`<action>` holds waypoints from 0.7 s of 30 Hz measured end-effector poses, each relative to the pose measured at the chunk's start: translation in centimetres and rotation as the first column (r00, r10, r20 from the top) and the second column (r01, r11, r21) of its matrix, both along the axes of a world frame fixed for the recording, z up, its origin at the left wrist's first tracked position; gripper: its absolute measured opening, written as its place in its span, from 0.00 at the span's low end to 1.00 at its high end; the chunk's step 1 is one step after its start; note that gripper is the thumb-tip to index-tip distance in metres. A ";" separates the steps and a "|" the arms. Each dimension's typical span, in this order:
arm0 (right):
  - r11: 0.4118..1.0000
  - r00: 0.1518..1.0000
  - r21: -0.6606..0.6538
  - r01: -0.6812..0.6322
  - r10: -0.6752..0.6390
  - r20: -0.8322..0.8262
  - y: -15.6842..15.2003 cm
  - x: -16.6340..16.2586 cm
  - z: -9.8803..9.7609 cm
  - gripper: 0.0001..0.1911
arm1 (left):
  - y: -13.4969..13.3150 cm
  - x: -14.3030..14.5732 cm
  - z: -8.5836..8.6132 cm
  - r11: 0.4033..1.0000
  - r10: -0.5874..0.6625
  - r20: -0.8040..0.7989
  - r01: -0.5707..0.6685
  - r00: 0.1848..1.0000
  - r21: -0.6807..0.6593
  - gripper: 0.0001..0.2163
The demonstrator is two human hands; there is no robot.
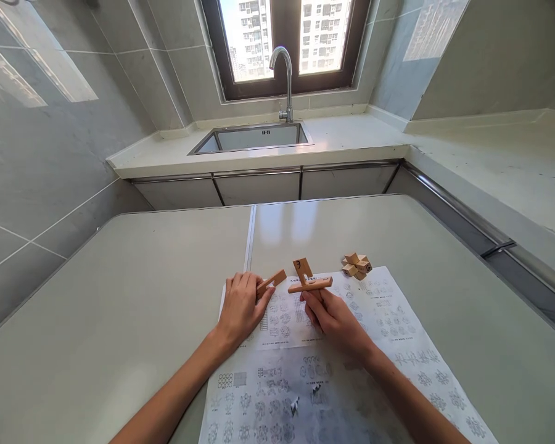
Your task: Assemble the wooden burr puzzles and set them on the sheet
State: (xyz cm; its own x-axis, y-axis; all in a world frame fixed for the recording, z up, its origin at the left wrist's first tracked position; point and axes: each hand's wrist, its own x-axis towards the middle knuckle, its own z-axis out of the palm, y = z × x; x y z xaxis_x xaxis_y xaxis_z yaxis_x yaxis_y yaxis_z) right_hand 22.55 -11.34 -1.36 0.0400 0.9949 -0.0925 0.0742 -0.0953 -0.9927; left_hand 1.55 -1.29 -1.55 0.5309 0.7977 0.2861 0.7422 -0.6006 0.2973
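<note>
My left hand (243,303) is closed around a notched wooden puzzle piece (277,279), whose free end points up to the right. In my right hand (329,316) are two wooden puzzle pieces fitted crosswise: a bar (321,283) lying level and a notched upright piece (301,267) with a dark mark on it. A small gap separates the pieces of the two hands. Beyond my right hand, an assembled wooden burr puzzle (357,266) rests by the top edge of a printed instruction sheet (374,320). Both hands are over this sheet, which shows many small line diagrams.
The sheet lies on a pale table (120,320) with a seam running away from me. Two small torn spots (295,405) show on the paper. Past the table is a white counter (346,132) with a sink (254,137) and a faucet (288,80) beneath a window.
</note>
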 end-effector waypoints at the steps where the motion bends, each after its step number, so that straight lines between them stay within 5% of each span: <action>1: 1.000 1.000 0.000 0.004 -0.004 0.006 0.0 0.0 -0.1 0.24 | 0.0 0.0 0.1 1.000 -0.002 0.001 0.002 1.000 -0.014 0.13; 6: 0.998 0.993 0.035 0.050 -0.053 0.110 0.0 -0.1 -1.2 0.24 | -0.3 0.3 1.4 0.962 0.064 0.267 0.012 0.962 -0.272 0.16; 10: 0.996 0.968 0.085 0.037 -0.057 0.244 -0.1 -0.1 -1.7 0.21 | -1.2 0.8 2.4 0.845 0.176 0.611 0.200 0.771 -0.496 0.18; 14: 0.985 0.894 0.170 0.025 -0.099 0.437 -0.2 -0.3 -1.8 0.21 | -2.9 1.7 2.6 0.712 0.141 0.730 0.445 0.668 -0.544 0.18; 21: 0.977 0.745 0.209 0.027 -0.160 0.648 -0.4 -1.2 -2.5 0.20 | -5.9 2.6 2.2 0.607 0.095 0.772 0.578 0.629 -0.546 0.17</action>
State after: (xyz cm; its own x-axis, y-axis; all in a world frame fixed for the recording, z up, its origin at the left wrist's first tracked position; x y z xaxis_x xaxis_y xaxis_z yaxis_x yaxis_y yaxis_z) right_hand 21.32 -11.74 -3.88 0.1186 0.9789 0.1665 0.7145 0.0323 -0.6989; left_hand 4.15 -7.16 0.63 0.6460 0.7603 0.0677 -0.0349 -0.0592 0.9976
